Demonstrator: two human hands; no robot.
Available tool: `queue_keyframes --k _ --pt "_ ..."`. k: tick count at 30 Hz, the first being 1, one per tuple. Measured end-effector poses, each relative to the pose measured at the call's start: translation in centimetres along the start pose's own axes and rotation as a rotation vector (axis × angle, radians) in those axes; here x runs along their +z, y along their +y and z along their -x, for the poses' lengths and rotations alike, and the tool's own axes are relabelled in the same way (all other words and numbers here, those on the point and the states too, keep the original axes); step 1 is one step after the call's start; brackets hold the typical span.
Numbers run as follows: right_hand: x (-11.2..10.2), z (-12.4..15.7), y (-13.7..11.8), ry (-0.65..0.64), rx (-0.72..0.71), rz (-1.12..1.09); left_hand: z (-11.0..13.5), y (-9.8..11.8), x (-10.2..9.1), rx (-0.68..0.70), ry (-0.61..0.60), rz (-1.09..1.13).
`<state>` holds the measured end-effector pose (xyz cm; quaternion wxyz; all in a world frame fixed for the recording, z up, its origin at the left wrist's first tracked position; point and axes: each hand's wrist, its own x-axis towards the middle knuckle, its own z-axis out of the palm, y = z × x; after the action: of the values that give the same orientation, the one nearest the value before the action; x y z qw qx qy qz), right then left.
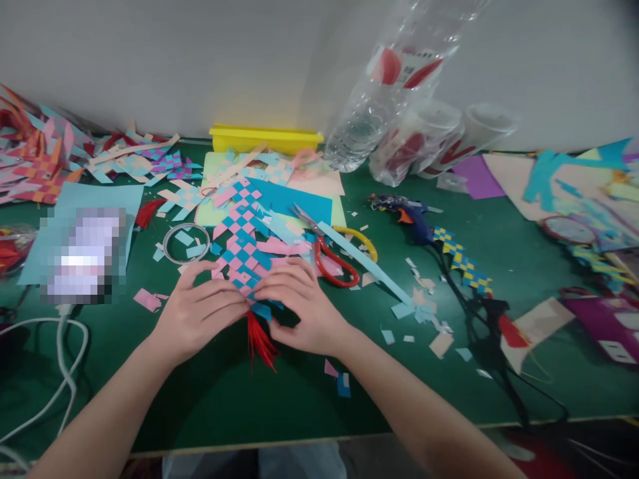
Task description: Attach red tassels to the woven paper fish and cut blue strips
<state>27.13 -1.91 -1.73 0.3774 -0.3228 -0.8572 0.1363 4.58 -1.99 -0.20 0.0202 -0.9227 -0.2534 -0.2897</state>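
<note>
A woven paper strip piece in pink and blue checks (244, 229) lies lengthwise in front of me, with a red tassel (259, 339) hanging from its near end. My left hand (202, 309) grips the left side of that end, fingers bent over the weave. From the right, my right hand (299, 303) pinches the same end, its fingertips almost meeting those of the left. The thumbs' exact hold is partly hidden. Just beyond my right hand lie scissors (332, 256) with red and yellow handles, beside a pale blue paper strip (367, 263).
A roll of clear tape (186, 243) and paper scraps surround the work. On the left lies a phone (84, 256) with a white cable (64, 359). Plastic bottle (389, 86) and cups (439, 133) stand behind. To the right, a glue gun (419, 223) rests on the green table (224, 412).
</note>
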Motion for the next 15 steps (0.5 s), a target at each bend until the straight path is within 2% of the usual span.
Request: queue_keyframes --k 5,8,15 --pt "1.4 0.7 -0.3 0.053 -0.127 0.154 -0.3 0.1 -0.1 -0.007 -0.031 0.018" --pt "1.4 0.9 -0.2 0.072 -0.170 0.178 -0.5 0.2 -0.2 -0.009 -0.070 0.026" --pt "1.5 0.9 -0.2 0.064 -0.211 0.198 -0.2 0.5 -0.2 -0.028 -0.058 0.026"
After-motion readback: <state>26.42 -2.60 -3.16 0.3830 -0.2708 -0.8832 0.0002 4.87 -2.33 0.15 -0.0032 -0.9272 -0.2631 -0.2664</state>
